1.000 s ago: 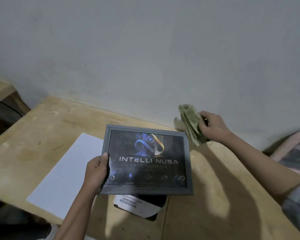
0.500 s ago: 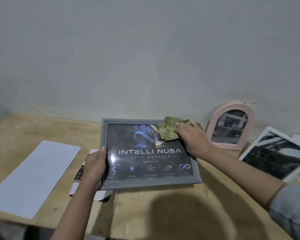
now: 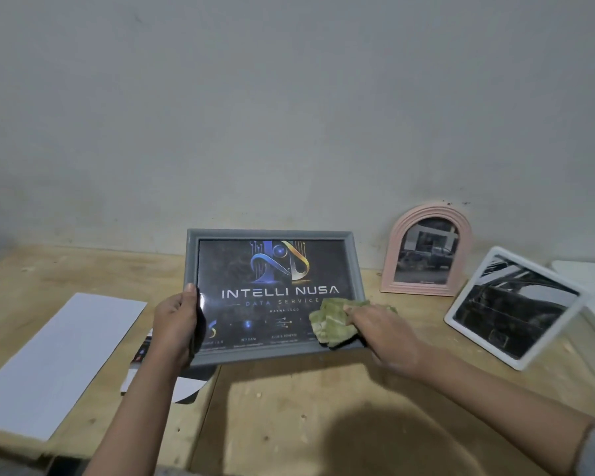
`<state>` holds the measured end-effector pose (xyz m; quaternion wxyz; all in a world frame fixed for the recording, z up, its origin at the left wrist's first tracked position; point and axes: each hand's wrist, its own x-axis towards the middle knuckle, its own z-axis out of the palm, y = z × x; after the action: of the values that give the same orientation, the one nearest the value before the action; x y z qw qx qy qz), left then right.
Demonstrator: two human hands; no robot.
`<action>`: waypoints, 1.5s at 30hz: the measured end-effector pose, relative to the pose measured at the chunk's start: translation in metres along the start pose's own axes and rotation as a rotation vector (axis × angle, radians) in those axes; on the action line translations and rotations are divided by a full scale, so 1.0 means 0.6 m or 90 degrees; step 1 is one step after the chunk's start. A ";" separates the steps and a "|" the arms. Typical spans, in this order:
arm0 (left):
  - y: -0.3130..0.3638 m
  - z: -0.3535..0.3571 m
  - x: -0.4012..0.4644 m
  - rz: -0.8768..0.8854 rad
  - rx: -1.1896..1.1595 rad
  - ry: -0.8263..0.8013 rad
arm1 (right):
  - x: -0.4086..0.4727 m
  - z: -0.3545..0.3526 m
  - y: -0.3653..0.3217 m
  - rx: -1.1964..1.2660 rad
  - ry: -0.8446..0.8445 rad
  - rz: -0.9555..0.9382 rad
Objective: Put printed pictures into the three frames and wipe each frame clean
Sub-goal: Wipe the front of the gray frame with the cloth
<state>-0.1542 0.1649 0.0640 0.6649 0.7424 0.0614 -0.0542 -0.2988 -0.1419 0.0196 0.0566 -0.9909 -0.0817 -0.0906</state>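
A plain room, likely a home, is suggested. A rough wooden worktop (image 3: 289, 407) is set against a bare, scuffed wall (image 3: 289, 115).

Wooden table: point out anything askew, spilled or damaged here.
Nothing is spilled or visibly damaged. The white square frame sits tilted and turned at an angle, unlike the upright pink arched frame. Loose prints lie partly hidden under the grey frame.

frames: 3 — grey (image 3: 272, 356), pink arched (image 3: 426, 288), white (image 3: 461, 324) | cloths: 1 (image 3: 330, 326) | white sheets: 1 (image 3: 59, 362) | hands: 2 (image 3: 174, 329) (image 3: 389, 338)
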 end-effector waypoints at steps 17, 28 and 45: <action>0.045 0.018 -0.001 0.030 0.037 -0.005 | 0.091 -0.271 0.062 0.280 -0.038 0.110; 0.062 0.026 -0.020 0.025 -0.048 -0.053 | 0.086 -0.149 0.037 -0.149 -0.012 0.001; 0.071 0.006 -0.011 0.035 -0.039 0.034 | -0.008 -0.072 -0.004 0.119 0.049 -0.095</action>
<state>-0.1536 0.1564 0.1065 0.6865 0.7244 0.0605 -0.0139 -0.3113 -0.1459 0.0614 0.1448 -0.9682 -0.1614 -0.1249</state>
